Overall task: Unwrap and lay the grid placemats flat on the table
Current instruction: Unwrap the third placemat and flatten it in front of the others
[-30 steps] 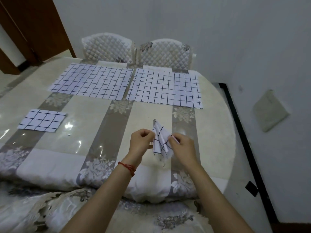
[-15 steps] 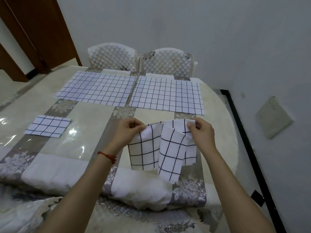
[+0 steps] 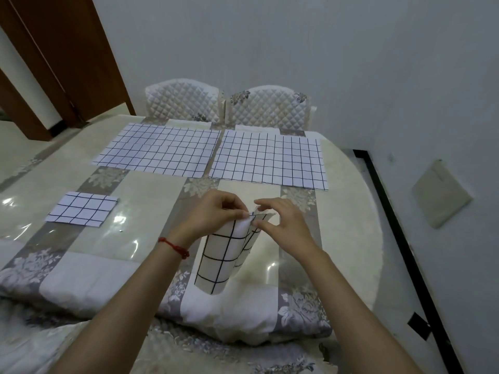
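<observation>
Head view: left hand [image 3: 216, 211] and right hand [image 3: 280, 220] both pinch the top edge of a folded placemat [image 3: 224, 255], hanging above the table [image 3: 151, 211] near two flat mats [image 3: 162, 149].

Two bare forearms and hands of one person, seen from above, reaching in from the bottom edge. No sleeves show on either arm. The left hand [image 3: 213, 211] has a thin red string bracelet [image 3: 174, 247] tied around the wrist just below it. The right hand [image 3: 283, 225] and its wrist wear nothing.
</observation>
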Tool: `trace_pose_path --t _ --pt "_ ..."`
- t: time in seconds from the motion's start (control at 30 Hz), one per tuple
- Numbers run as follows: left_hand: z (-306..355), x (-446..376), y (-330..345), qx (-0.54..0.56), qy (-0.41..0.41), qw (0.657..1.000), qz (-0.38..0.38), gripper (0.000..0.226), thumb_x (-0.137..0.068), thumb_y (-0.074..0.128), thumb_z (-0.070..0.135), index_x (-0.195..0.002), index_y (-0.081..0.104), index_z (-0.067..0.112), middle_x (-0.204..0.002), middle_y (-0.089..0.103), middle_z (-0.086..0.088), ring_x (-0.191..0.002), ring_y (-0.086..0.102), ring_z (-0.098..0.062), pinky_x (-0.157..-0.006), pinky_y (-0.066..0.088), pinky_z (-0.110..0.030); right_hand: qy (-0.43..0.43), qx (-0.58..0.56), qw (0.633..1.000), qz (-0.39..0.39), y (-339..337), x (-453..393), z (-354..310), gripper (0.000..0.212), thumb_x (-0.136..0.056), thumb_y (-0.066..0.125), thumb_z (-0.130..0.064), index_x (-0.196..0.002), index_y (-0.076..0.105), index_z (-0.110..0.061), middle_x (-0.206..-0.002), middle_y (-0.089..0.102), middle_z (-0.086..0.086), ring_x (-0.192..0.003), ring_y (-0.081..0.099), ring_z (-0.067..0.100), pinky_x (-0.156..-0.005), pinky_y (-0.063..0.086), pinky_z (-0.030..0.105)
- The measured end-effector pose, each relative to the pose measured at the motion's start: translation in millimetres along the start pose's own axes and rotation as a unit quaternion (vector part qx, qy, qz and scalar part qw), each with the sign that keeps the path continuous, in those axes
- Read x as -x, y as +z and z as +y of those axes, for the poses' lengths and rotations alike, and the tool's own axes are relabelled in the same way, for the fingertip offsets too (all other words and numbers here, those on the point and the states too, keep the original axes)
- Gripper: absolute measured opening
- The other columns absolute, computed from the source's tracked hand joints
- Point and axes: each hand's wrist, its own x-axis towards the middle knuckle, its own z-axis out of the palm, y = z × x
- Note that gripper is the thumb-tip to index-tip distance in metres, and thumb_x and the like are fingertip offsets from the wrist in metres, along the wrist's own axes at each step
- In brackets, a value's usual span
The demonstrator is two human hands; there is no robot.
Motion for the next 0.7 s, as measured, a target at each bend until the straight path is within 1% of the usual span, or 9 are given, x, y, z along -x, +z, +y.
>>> trace_pose_path --t 0.07,0.13,0.2,0.3,0.4,0.5,0.6,0.63,0.7 --pt "0 0 -1 0.01 0.0 1.0 -0.003 0.024 -0.075 0.073 0.012 -0.063 0.066 0.032 -0.066 0.068 0.011 -0.067 0.063 0.004 -0.07 0.05 -0.013 0.006 -0.025 1.0 -0.009 -1 -1 -2 0.033 -0.074 0.074 -0.025 -0.106 0.063 -0.028 -0.09 0.063 -0.012 -0.092 0.054 0.006 -0.086 0.038 0.017" --pt "-2 0 -2 0.015 -0.005 1.0 0.014 0.021 -0.076 0.072 0.013 -0.064 0.067 0.03 -0.07 0.07 0.007 -0.071 0.065 -0.004 -0.074 0.051 -0.023 0.029 -0.067 0.997 -0.017 -1 0 -4 0.023 -0.073 0.075 -0.025 -0.091 0.064 -0.032 -0.079 0.064 -0.01 -0.083 0.059 0.004 -0.074 0.041 0.008" --pt "-4 0 -2 0.022 -0.017 0.999 0.033 0.017 -0.077 0.071 0.015 -0.065 0.067 0.026 -0.072 0.07 0.002 -0.073 0.064 -0.012 -0.074 0.051 -0.029 0.053 -0.081 0.995 -0.014 0 2 -3 0.02 -0.073 0.075 -0.025 -0.082 0.061 -0.035 -0.074 0.065 -0.008 -0.077 0.06 0.003 -0.067 0.041 0.005" --pt "-7 0 0 0.024 -0.037 0.998 0.048 0.012 -0.078 0.07 0.015 -0.067 0.067 0.02 -0.073 0.069 -0.003 -0.07 0.062 -0.013 -0.07 0.049 -0.026 0.078 -0.087 0.993 -0.031 -2 3 1 0.02 -0.073 0.075 -0.023 -0.075 0.06 -0.036 -0.071 0.063 -0.009 -0.072 0.058 0.002 -0.066 0.042 0.009" --pt "-11 0 1 0.04 -0.058 0.994 0.082 0.01 -0.079 0.068 0.01 -0.07 0.067 0.013 -0.071 0.065 -0.004 -0.068 0.058 -0.012 -0.066 0.046 -0.019 0.092 -0.07 0.989 -0.097 -5 2 6 0.005 -0.078 0.07 -0.021 -0.075 0.066 -0.018 -0.07 0.059 -0.005 -0.064 0.052 0.006 -0.064 0.041 0.02" --pt "-17 1 -1 0.041 -0.069 0.989 0.122 0.016 -0.079 0.068 0.011 -0.066 0.063 0.018 -0.068 0.062 0.003 -0.066 0.056 -0.009 -0.064 0.045 -0.016 0.101 -0.046 0.987 -0.115 -11 2 12 0.018 -0.082 0.063 -0.021 -0.07 0.062 -0.008 -0.063 0.052 -0.001 -0.058 0.042 0.01 -0.059 0.034 0.024" --pt "-24 4 -4 0.01 -0.073 0.989 0.131 0.02 -0.08 0.068 0.013 -0.065 0.061 0.023 -0.067 0.061 0.008 -0.065 0.054 -0.002 -0.056 0.043 -0.004 0.101 -0.025 0.99 -0.095 -22 0 12 0.018 -0.084 0.061 -0.02 -0.067 0.063 -0.018 -0.07 0.058 0.001 -0.063 0.046 0.011 -0.058 0.035 0.019" --pt "-27 5 -4 -0.014 -0.071 0.989 0.125 0.017 -0.081 0.068 0.016 -0.067 0.062 0.024 -0.069 0.061 0.01 -0.067 0.055 0.0 -0.058 0.043 -0.003 0.095 -0.014 0.991 -0.093 -26 -1 10 0.019 -0.084 0.062 -0.02 -0.066 0.061 -0.023 -0.071 0.06 0.0 -0.065 0.049 0.011 -0.058 0.036 0.017" --pt "-31 5 -3 -0.086 -0.05 0.99 0.102 0.002 -0.08 0.068 0.028 -0.078 0.067 0.028 -0.08 0.064 0.015 -0.079 0.057 0.001 -0.072 0.046 -0.011 0.078 0.018 0.991 -0.104 -32 -5 3 0.013 -0.084 0.063 -0.02 -0.071 0.065 -0.021 -0.076 0.064 0.001 -0.072 0.054 0.014 -0.064 0.04 0.021"
